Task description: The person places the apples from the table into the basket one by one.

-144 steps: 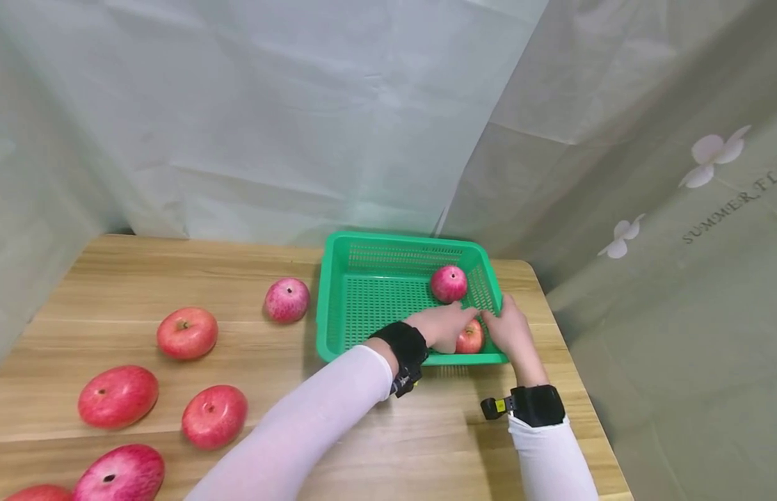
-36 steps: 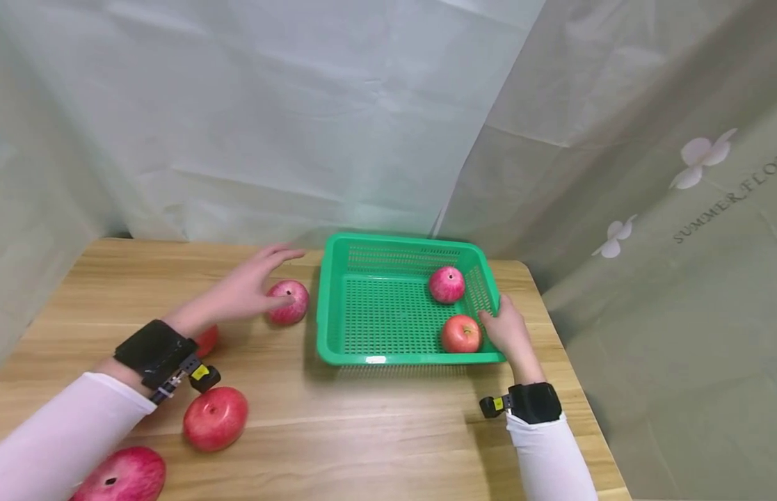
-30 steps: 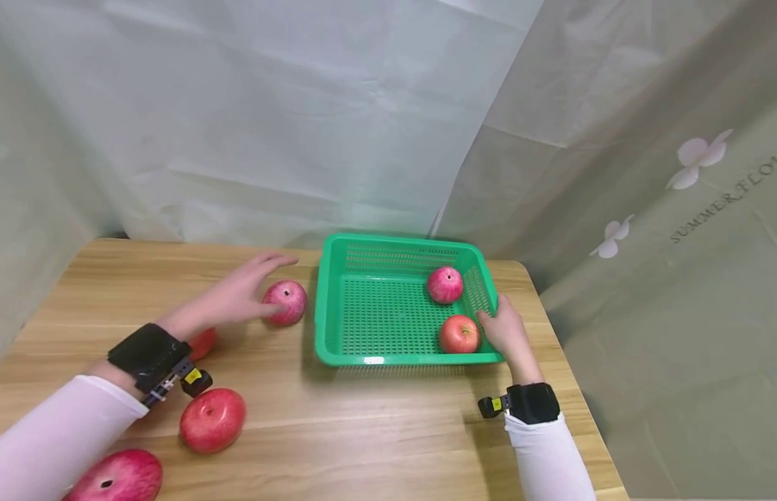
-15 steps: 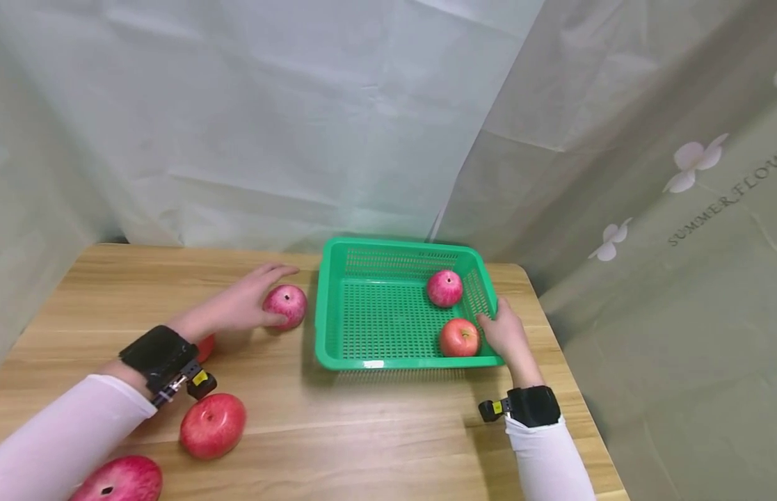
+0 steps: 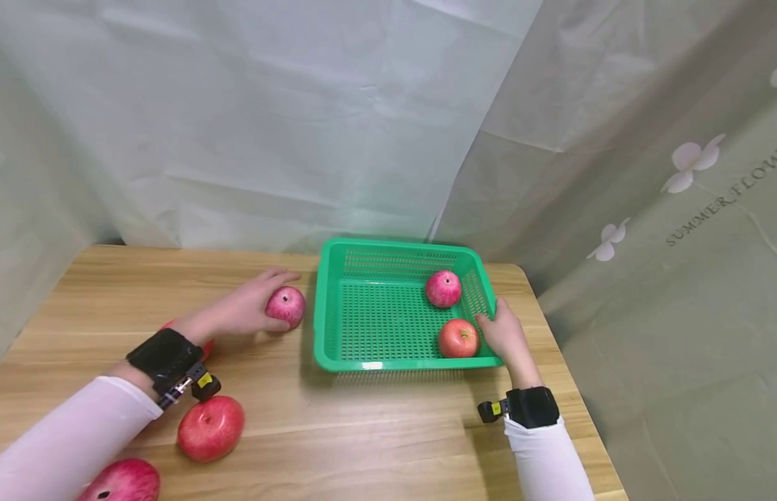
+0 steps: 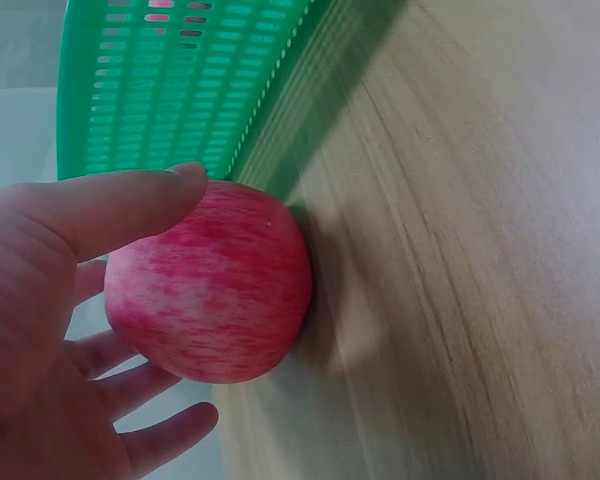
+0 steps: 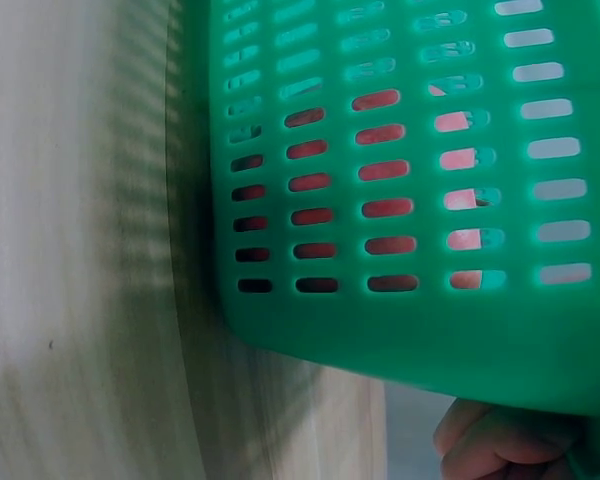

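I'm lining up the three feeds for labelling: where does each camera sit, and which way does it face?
Head: high, looking forward and down at the wooden table, green basket and apples; both hands and sleeves show.
Left wrist: low by the table, facing the left hand gripping a pink apple beside the basket.
Right wrist: close under the basket's wall; right hand fingers grip its rim.
All three views share the basket.

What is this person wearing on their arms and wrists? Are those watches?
Both arms are in long, pale pink-white sleeves. Each wrist carries a broad black strap: the left wrist band has a small black clip with a yellow tag, and the right wrist band has a similar clip. They look like camera mounts rather than watches. The left hand and right hand are bare.
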The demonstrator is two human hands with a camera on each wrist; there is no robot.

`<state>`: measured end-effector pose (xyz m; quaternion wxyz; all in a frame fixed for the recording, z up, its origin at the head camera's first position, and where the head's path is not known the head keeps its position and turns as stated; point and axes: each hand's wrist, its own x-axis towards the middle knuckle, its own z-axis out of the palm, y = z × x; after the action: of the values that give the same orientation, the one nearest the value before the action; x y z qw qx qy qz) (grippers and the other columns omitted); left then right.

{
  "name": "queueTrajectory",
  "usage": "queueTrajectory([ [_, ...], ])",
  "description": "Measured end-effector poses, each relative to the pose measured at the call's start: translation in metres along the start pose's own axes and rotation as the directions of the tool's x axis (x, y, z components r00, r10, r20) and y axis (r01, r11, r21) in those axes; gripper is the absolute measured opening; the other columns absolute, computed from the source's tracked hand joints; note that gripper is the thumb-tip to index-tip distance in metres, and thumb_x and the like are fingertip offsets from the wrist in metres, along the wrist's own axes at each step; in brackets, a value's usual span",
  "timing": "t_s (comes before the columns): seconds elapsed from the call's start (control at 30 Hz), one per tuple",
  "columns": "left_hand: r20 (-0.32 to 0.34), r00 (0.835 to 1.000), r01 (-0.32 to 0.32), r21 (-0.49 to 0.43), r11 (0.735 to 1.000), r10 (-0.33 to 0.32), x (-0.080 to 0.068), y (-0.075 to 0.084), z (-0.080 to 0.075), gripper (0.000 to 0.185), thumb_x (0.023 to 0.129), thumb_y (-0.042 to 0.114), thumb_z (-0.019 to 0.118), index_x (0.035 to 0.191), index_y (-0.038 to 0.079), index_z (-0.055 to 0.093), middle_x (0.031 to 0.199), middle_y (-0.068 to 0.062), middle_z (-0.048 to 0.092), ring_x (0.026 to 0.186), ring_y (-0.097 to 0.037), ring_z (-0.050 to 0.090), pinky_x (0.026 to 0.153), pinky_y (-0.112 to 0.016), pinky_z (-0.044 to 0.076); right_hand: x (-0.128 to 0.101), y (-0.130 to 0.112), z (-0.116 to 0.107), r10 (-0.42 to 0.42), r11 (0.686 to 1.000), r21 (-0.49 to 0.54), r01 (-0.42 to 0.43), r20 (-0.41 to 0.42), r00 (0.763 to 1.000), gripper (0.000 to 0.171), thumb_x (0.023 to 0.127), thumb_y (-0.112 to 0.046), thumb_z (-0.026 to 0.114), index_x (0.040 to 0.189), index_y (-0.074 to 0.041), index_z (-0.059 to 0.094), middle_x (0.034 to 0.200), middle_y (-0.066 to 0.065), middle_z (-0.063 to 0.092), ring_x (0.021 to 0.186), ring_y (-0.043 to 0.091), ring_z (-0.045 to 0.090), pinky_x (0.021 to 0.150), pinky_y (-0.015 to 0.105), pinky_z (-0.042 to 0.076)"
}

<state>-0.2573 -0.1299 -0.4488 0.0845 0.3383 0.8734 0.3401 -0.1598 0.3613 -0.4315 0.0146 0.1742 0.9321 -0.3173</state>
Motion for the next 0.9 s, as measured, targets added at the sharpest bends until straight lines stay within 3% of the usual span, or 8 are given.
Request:
queueTrajectory([
  [0.33, 0.018, 0.999, 0.026, -0.008, 1.0, -0.026, 0.0, -0.005, 0.006, 0.092, 0.082, 0.014, 0.092, 0.159, -0.002, 0.043, 0.16, -0.036, 0.034, 0.136, -0.054, 0.051, 0.101, -0.064, 0.053, 0.0, 0.001, 0.0, -0.004, 1.0, -0.001, 0.004, -0.003, 1.0, 0.05, 0.109, -0.023, 0.055, 0.149, 0.004, 0.042, 0.135, 0.031, 0.06, 0.122, 0.044, 0.061, 0.095, 0.057, 0.052],
  [0.57, 0.036, 0.998, 0.048, -0.02, 0.999, -0.047, -0.001, -0.005, 0.009, 0.095, 0.082, 0.011, 0.091, 0.161, -0.001, 0.039, 0.152, -0.034, 0.042, 0.129, -0.049, 0.057, 0.099, -0.062, 0.056, 0.001, 0.003, 0.0, -0.002, 1.0, -0.012, 0.002, 0.0, 1.0, 0.049, 0.109, -0.025, 0.055, 0.147, 0.003, 0.043, 0.132, 0.029, 0.061, 0.118, 0.043, 0.062, 0.091, 0.056, 0.053],
  [0.9, 0.048, 0.997, 0.057, -0.035, 0.998, -0.055, 0.001, -0.003, 0.013, 0.097, 0.08, 0.009, 0.093, 0.16, -0.001, 0.038, 0.153, -0.032, 0.038, 0.126, -0.046, 0.058, 0.097, -0.06, 0.058, 0.0, 0.002, -0.002, -0.001, 1.0, -0.012, 0.001, 0.007, 1.0, 0.051, 0.109, -0.025, 0.056, 0.149, 0.003, 0.042, 0.132, 0.029, 0.061, 0.116, 0.042, 0.062, 0.089, 0.055, 0.054],
])
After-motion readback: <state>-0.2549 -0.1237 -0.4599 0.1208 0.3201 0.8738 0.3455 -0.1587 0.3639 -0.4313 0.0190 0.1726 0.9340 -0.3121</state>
